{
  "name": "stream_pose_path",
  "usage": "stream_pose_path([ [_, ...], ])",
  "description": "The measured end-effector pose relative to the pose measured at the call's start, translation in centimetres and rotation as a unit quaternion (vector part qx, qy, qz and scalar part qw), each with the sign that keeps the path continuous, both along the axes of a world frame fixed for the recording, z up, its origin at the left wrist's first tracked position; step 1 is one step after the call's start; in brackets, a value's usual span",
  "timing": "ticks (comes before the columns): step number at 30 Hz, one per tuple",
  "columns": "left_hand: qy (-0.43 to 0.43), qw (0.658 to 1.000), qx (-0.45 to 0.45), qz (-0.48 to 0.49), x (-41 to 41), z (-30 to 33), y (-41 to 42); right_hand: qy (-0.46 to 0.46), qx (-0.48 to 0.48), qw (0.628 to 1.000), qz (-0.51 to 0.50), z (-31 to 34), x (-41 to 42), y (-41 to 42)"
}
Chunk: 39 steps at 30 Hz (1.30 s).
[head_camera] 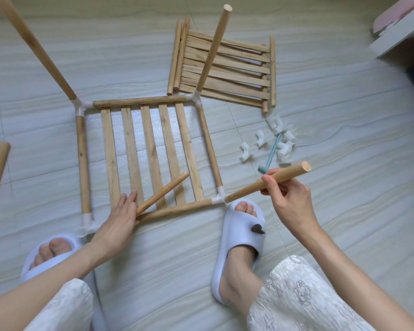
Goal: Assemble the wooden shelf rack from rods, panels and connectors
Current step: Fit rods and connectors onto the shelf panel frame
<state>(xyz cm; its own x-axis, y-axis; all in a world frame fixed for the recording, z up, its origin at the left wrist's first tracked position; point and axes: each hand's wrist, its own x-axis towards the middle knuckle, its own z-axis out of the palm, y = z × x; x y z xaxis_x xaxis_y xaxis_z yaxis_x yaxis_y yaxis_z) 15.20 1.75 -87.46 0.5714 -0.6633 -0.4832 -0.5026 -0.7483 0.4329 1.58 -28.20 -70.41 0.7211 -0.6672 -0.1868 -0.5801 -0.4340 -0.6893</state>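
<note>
Soft, even daylight fills the scene, bright without harshness; its source cannot be told. The pale floor (320, 91) carries a faint sheen but no hard glare. Shadows are weak and diffuse, showing as thin dark edges under the slippers (237, 235) and beneath the slatted frame (148, 151). Focus is sharp across the middle. Wide-angle distortion bends the floor lines toward the edges, and the far right corner goes dim and slightly smeared

Rods (265, 182), slats (132, 151) pale wood; connectors (282, 142) white; mallet (271, 154) teal; slippers (239, 237) lilac; trousers (296, 297) cartoon-printed white.
</note>
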Motion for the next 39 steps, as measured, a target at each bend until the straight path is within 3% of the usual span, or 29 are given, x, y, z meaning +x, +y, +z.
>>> stream_pose_path([
  [10,-0.001,1.000,0.002,-0.017,0.2,-0.1,0.1,-0.025,0.047,0.998,-0.033,-0.6,-0.9,-0.7],
  [16,-0.014,0.999,0.018,-0.025,0.0,0.0,0.0,0.035,0.072,0.994,0.081,-1.5,-0.4,0.3],
  [26,0.004,0.999,0.027,-0.018,0.4,0.2,-0.2,0.011,0.011,0.999,0.051,-2.4,-0.5,0.6],
  [30,0.040,0.999,0.005,0.025,0.8,0.5,-0.5,0.154,0.047,0.984,0.071,-2.7,-1.0,1.0],
  [34,0.054,0.990,-0.106,0.072,1.0,2.2,-0.8,0.322,0.036,0.935,0.146,-2.0,0.6,1.3],
  [39,0.036,0.970,-0.234,0.059,0.9,4.7,-1.6,0.269,0.089,0.918,0.277,-0.8,5.6,6.1],
])
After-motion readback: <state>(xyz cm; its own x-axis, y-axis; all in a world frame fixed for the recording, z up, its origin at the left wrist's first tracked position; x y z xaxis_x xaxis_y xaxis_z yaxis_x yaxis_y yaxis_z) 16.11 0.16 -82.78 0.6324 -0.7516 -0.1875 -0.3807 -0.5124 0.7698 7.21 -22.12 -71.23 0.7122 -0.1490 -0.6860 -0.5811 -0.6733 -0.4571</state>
